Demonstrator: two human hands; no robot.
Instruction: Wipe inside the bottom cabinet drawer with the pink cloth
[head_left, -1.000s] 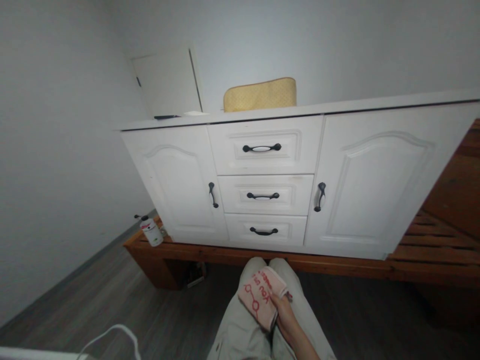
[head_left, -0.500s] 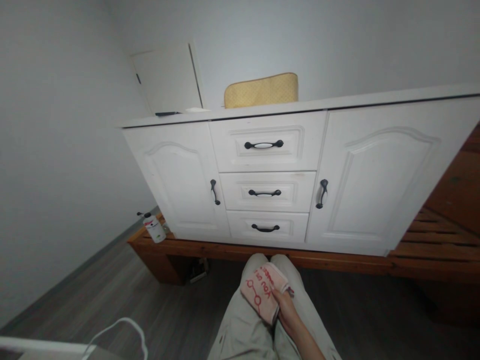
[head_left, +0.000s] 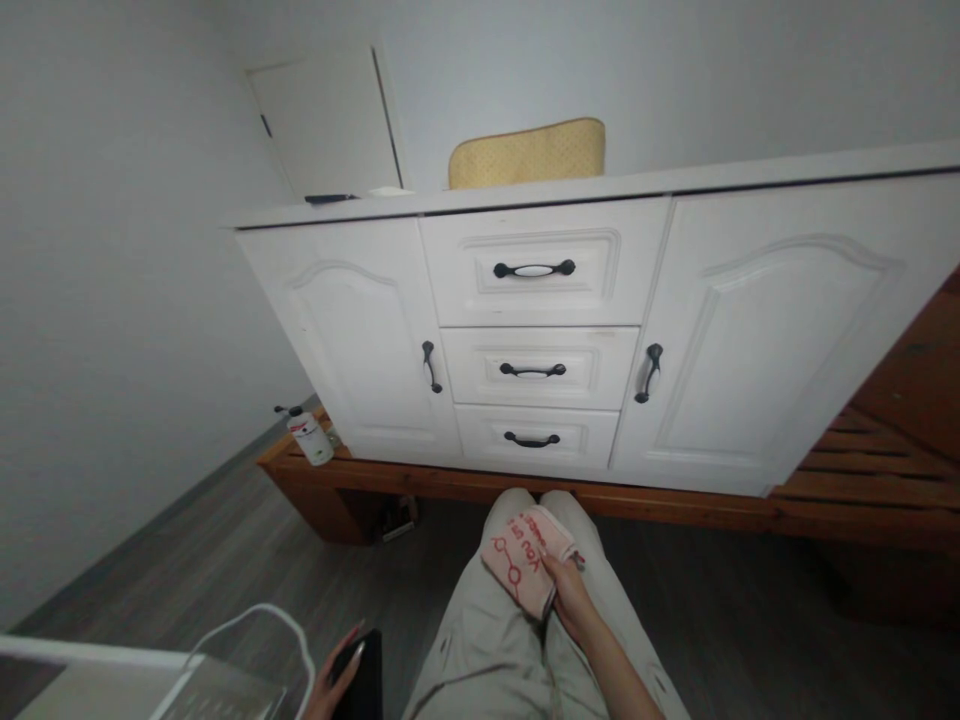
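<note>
My right hand point(head_left: 571, 598) grips a folded pink cloth point(head_left: 523, 558) with red lettering and rests it on my lap, over beige trousers point(head_left: 480, 640). My left hand point(head_left: 334, 682) shows at the bottom edge, fingers lying on a dark flat object point(head_left: 364, 675) beside my left leg. Whether it grips that object I cannot tell. Straight ahead stands a white cabinet point(head_left: 360, 320) with two doors and three drawers, all shut, with black handles.
The cabinet stands on a low wooden slatted frame point(head_left: 862, 480). A white spray bottle point(head_left: 309, 437) sits on the frame's left end. A yellow cushion point(head_left: 526, 152) lies on the cabinet top. A clear container with a white rim point(head_left: 247, 660) is at bottom left. Grey wood floor surrounds me.
The view has tilted down a little. My left hand and the dark object have come into view at the bottom. My right hand still holds the pink cloth on my lap.
</note>
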